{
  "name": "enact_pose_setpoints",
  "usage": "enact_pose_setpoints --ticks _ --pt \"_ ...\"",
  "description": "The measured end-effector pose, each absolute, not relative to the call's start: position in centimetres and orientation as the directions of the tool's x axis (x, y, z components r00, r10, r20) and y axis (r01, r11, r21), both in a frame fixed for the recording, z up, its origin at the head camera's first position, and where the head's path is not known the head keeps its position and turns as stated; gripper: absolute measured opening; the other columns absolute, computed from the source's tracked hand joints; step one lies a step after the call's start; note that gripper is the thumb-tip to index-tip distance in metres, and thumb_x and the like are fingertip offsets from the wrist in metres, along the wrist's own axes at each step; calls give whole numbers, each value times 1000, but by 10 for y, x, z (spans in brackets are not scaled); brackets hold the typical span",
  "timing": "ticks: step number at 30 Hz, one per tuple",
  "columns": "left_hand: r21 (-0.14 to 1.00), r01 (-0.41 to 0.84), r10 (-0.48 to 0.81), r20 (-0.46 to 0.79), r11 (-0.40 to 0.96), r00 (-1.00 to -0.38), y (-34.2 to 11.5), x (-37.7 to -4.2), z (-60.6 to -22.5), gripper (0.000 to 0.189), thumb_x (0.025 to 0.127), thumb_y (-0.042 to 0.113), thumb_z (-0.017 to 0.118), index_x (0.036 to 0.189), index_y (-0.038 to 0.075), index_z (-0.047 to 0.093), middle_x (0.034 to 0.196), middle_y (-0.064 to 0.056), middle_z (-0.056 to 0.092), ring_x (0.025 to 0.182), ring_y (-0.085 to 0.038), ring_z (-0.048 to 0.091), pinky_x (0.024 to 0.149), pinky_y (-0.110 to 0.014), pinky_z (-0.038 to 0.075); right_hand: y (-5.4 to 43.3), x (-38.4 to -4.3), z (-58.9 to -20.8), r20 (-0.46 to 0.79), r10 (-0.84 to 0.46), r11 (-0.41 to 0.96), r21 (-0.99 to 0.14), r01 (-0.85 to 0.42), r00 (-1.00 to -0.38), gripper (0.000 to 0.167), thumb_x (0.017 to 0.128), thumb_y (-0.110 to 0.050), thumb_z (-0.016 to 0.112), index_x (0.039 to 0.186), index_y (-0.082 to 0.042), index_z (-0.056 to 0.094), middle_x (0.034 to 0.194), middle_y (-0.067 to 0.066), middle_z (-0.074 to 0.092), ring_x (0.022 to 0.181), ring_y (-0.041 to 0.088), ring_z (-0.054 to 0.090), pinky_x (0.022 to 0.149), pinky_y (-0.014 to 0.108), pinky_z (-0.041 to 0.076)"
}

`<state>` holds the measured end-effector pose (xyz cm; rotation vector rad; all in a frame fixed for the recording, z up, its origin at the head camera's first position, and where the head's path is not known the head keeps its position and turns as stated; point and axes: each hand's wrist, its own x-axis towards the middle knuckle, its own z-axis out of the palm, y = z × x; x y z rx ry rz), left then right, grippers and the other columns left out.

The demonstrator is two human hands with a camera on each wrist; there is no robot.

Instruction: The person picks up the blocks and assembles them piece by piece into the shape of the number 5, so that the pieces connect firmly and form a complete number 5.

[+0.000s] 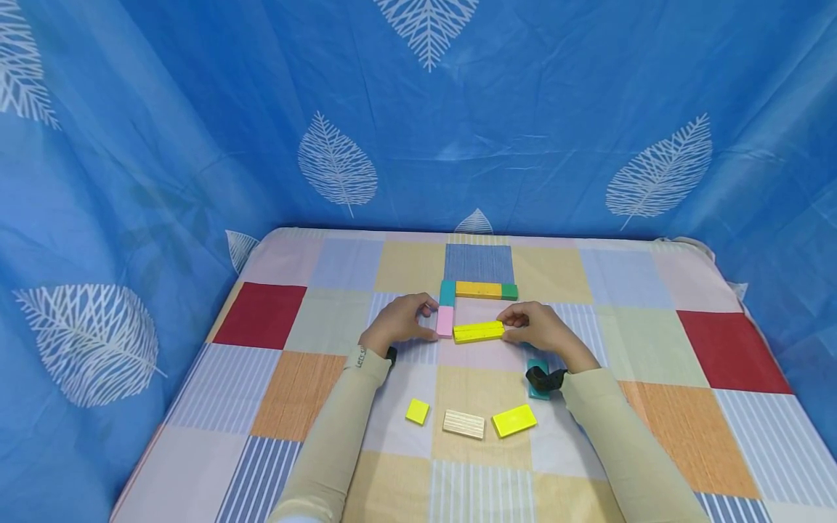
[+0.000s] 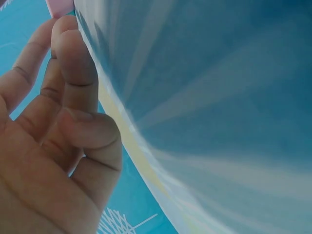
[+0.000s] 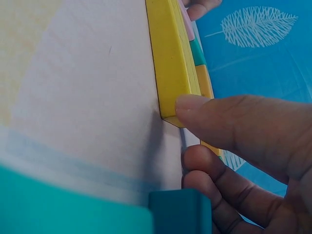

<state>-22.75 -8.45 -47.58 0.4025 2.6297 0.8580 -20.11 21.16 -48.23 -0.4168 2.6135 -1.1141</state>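
My right hand [image 1: 538, 327] pinches the right end of a long yellow block [image 1: 478, 332]; the right wrist view shows the thumb [image 3: 192, 105] on that end. The yellow block's left end lies close to a pink block [image 1: 445, 322]. On the pink block's left side is my left hand [image 1: 404, 321], its thumb and fingertips right at the block and not wrapped round it. A teal block [image 1: 447, 293] continues up from the pink one. From its top an orange block [image 1: 479, 290] and a green block [image 1: 509, 291] run rightward in a row.
Nearer the body lie a small yellow square block [image 1: 417, 412], a ridged beige block [image 1: 464, 424] and a yellow rectangular block [image 1: 514, 420]. Another teal block [image 1: 538, 394] sits partly hidden under the right wrist's black strap [image 1: 545, 378]. A patchwork cloth [image 1: 307, 290] covers the table; blue curtains [image 1: 523, 109] surround it.
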Motion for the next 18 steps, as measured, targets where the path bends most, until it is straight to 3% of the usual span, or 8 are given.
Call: enact_pose_setpoints --ticks 12,18 --pt "604 142 350 -241 784 -905 -83 -229 -479 59 85 17 96 137 11 70 121 -8 72 108 -26 62 104 -41 55 213 -201 -482 -130 -377 651 -742 -162 -917 28 94 -2 82 119 8 74 103 14 71 92 26 62 87 43 55" --pt "608 116 335 -258 785 -906 -81 -225 -478 61 85 15 95 140 12 68 121 -8 71 105 -26 61 101 -42 55 214 -198 -482 -130 -361 627 -767 -137 -923 35 96 -1 78 129 9 68 107 15 69 98 28 63 92 45 55"
